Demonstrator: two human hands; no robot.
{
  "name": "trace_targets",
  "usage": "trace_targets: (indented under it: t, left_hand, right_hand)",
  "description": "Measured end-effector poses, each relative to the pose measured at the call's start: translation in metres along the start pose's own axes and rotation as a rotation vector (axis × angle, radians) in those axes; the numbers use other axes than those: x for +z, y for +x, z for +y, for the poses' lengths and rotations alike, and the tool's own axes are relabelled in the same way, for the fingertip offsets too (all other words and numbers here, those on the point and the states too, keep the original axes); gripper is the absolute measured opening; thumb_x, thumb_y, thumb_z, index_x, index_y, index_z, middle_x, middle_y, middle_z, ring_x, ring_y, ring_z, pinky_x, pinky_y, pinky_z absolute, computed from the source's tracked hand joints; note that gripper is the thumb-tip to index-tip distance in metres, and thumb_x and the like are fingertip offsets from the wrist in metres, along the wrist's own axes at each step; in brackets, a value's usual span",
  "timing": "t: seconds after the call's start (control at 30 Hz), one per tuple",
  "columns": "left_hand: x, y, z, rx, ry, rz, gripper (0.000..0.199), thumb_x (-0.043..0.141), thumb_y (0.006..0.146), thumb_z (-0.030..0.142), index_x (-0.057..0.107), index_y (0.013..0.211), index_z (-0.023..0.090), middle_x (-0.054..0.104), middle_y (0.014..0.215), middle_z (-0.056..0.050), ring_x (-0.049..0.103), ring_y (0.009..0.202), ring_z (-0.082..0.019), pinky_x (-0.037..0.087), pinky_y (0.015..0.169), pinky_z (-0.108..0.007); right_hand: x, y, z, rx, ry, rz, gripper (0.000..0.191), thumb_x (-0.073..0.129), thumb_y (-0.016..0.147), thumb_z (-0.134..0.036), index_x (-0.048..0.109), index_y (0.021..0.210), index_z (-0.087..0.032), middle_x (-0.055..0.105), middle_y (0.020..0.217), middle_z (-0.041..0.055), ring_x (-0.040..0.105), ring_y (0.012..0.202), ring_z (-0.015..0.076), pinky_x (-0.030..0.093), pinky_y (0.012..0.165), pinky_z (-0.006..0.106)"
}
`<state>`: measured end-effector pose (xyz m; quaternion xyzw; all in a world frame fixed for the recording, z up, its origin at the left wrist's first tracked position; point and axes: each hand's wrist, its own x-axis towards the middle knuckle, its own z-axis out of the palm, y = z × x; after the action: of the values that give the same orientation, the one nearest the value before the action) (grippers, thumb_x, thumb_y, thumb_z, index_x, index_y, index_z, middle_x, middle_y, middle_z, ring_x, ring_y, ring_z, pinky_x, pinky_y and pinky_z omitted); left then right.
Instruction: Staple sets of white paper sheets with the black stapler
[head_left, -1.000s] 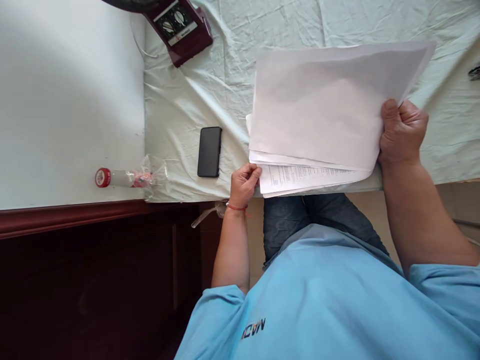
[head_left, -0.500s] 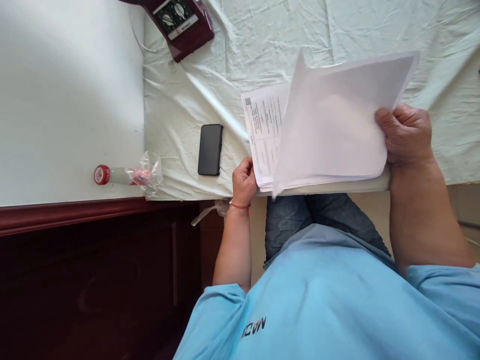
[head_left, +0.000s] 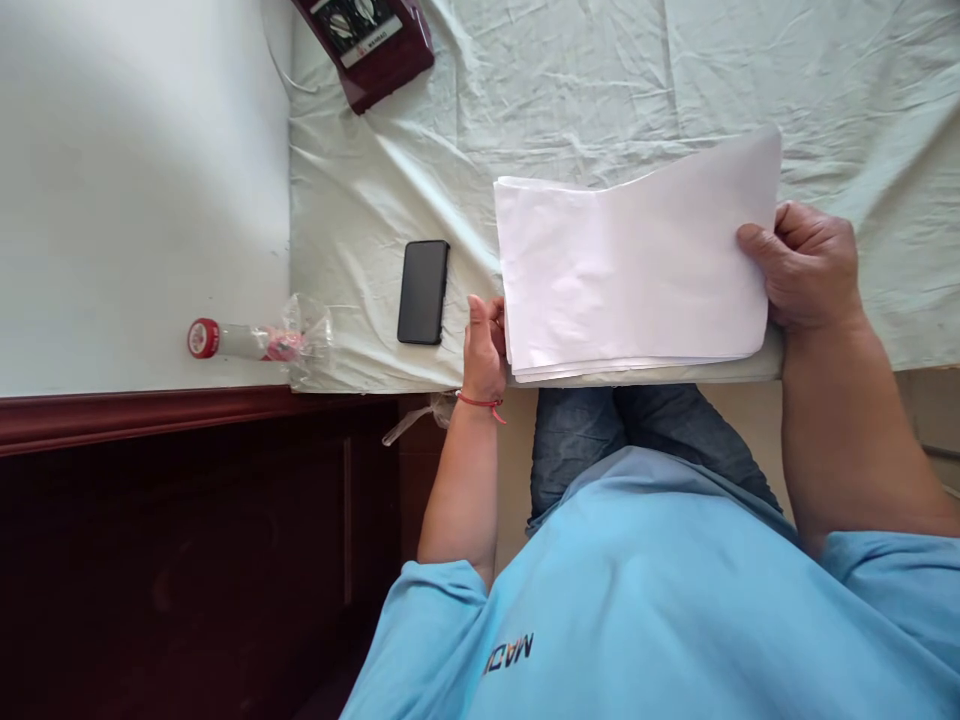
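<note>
A stack of white paper sheets (head_left: 630,275) lies near the front edge of the cloth-covered table, its blank side up. Its right edge is gripped by my right hand (head_left: 810,265), thumb on top and fingers underneath. The top sheet lifts toward its upper right corner. At the stack's left edge, my left hand (head_left: 486,350) has its fingers curled against the sheets, partly hidden by them. Its thumb points up, off the paper. To the left of that hand, a black smartphone (head_left: 423,292) lies flat.
A dark red device with knobs (head_left: 390,60) stands at the back left. A clear bottle with a red cap (head_left: 240,340), partly in plastic wrap, is by the table's left edge. Below it runs a dark wooden panel (head_left: 187,560). Wrinkled pale cloth (head_left: 555,80) covers the table.
The lifted sheet has come down onto the stack, covering the printed page that showed at the left. My left thumb has risen off the paper. My right hand has shifted slightly left.
</note>
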<state>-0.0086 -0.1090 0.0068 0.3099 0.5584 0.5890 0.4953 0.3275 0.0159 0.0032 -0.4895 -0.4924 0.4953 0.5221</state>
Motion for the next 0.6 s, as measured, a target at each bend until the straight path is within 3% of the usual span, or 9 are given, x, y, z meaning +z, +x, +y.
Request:
trace_targets:
  t: [0.07,0.13,0.2,0.27,0.37,0.47,0.53,0.6]
  left_hand:
    - [0.000,0.004,0.001,-0.023,0.054,-0.021,0.064,0.078,0.082,0.079,0.080,0.097,0.017,0.082,0.094,-0.009,0.080,0.103,-0.026,0.064,0.086,-0.036]
    - [-0.001,0.008,0.000,-0.033,0.120,-0.033,0.055,0.091,0.075,0.068,0.082,0.096,0.017,0.084,0.093,-0.006,0.080,0.100,-0.025,0.065,0.087,-0.034]
    - [-0.002,0.010,0.000,-0.009,0.149,-0.035,0.053,0.092,0.075,0.066,0.083,0.097,0.019,0.085,0.094,-0.005,0.081,0.099,-0.023,0.065,0.089,-0.033]
    - [-0.002,0.010,0.002,0.055,0.148,-0.017,0.052,0.090,0.078,0.067,0.084,0.100,0.020,0.086,0.096,-0.005,0.081,0.103,-0.023,0.065,0.094,-0.033]
    - [-0.004,0.012,0.011,0.195,0.144,0.025,0.050,0.087,0.081,0.068,0.084,0.100,0.022,0.086,0.099,-0.005,0.080,0.112,-0.024,0.063,0.104,-0.036]
    - [-0.015,0.018,0.021,0.347,0.150,0.069,0.046,0.086,0.082,0.067,0.083,0.098,0.024,0.084,0.099,-0.003,0.077,0.122,-0.025,0.060,0.112,-0.039]
    - [-0.025,0.024,0.024,0.382,0.166,0.076,0.048,0.087,0.080,0.069,0.082,0.096,0.025,0.082,0.100,-0.003,0.076,0.125,-0.026,0.060,0.112,-0.039]
    - [-0.034,0.030,0.022,0.325,0.206,0.055,0.057,0.086,0.076,0.075,0.080,0.101,0.024,0.082,0.103,-0.005,0.074,0.127,-0.028,0.061,0.112,-0.041]
  right_hand:
    - [-0.001,-0.002,-0.003,0.015,-0.056,-0.035,0.062,0.099,0.061,-0.067,0.067,0.073,-0.015,0.060,0.069,-0.0003,0.044,0.058,0.0055,0.036,0.049,0.022]
    - [-0.003,-0.005,-0.007,0.091,-0.113,-0.103,0.058,0.098,0.066,-0.065,0.077,0.086,-0.015,0.071,0.081,0.0025,0.056,0.066,0.0085,0.047,0.054,0.023]
    - [-0.003,-0.008,-0.012,0.188,-0.162,-0.161,0.059,0.099,0.065,-0.063,0.083,0.099,-0.017,0.078,0.094,0.0047,0.065,0.075,0.0125,0.057,0.062,0.027]
    - [-0.001,-0.009,-0.017,0.207,-0.178,-0.168,0.061,0.101,0.061,-0.062,0.084,0.097,-0.016,0.080,0.097,0.0055,0.068,0.077,0.0141,0.062,0.068,0.032]
    - [0.006,-0.006,-0.030,0.030,-0.104,-0.134,0.051,0.101,0.066,-0.056,0.084,0.092,-0.016,0.082,0.100,0.0050,0.074,0.087,0.0173,0.068,0.091,0.043]
    - [0.012,0.001,-0.047,-0.213,-0.020,-0.116,0.038,0.099,0.074,-0.046,0.083,0.093,-0.018,0.082,0.110,0.0042,0.078,0.113,0.0252,0.061,0.112,0.052]
    - [0.012,0.005,-0.057,-0.325,-0.020,-0.112,0.037,0.097,0.076,-0.047,0.080,0.087,-0.016,0.082,0.108,0.0036,0.076,0.121,0.0291,0.059,0.115,0.055]
    - [0.007,0.008,-0.062,-0.368,-0.044,-0.151,0.039,0.096,0.077,-0.048,0.077,0.082,-0.014,0.082,0.107,0.0034,0.076,0.123,0.0295,0.059,0.114,0.054]
